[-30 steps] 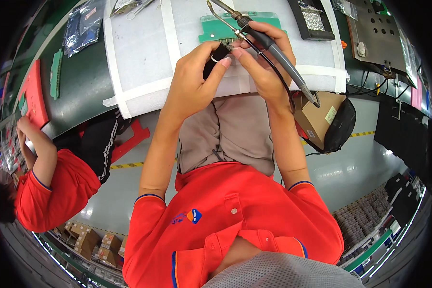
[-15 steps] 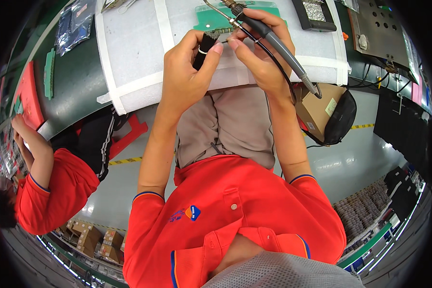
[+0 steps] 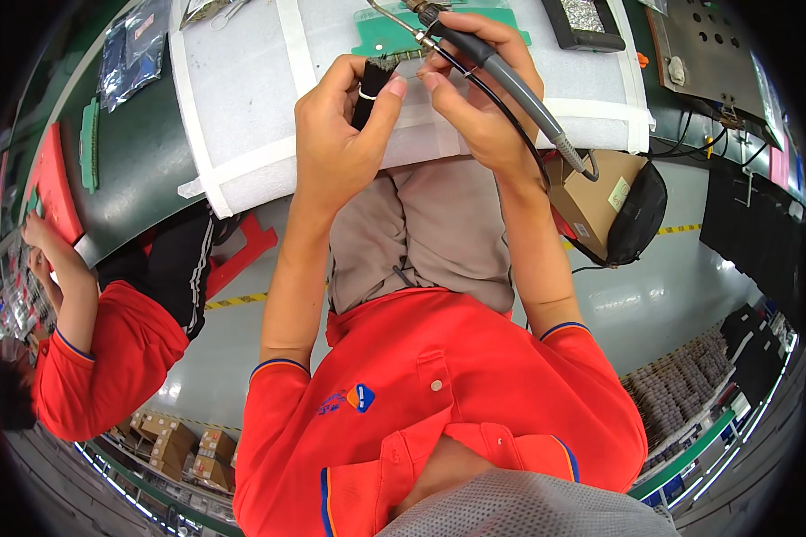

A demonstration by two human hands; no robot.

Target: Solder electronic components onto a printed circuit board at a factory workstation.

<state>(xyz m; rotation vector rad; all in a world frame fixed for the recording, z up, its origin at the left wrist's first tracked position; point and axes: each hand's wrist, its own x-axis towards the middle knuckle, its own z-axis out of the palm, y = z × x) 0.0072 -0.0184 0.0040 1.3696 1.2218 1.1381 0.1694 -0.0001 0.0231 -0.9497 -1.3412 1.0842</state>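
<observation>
My left hand (image 3: 338,134) is closed around a bundle of short black wires (image 3: 365,103), bound with a white tie and frayed with bare ends at its top. My right hand (image 3: 484,121) grips a grey-and-black soldering iron (image 3: 521,88) that lies slantwise across the fingers, its tip end pointing up and left. A thin metal feed tube (image 3: 392,16) and a black hose (image 3: 501,98) run alongside the iron. The right thumb and fingertips pinch together near the left thumb; what lies between them is too small to make out. Just beyond both hands lies a green circuit board (image 3: 394,34).
A white padded mat (image 3: 251,98) with tape strips covers the bench. A black-framed tray (image 3: 591,36) and a metal box (image 3: 707,45) stand at the right. Below the bench's right side is a cardboard box (image 3: 591,201). At the left, a co-worker in red (image 3: 116,358) sits by a red tray (image 3: 58,197).
My hands have drawn slightly apart, the left one shifting a little left with the wire bundle. The dark strand seen between the fingertips earlier no longer shows clearly.
</observation>
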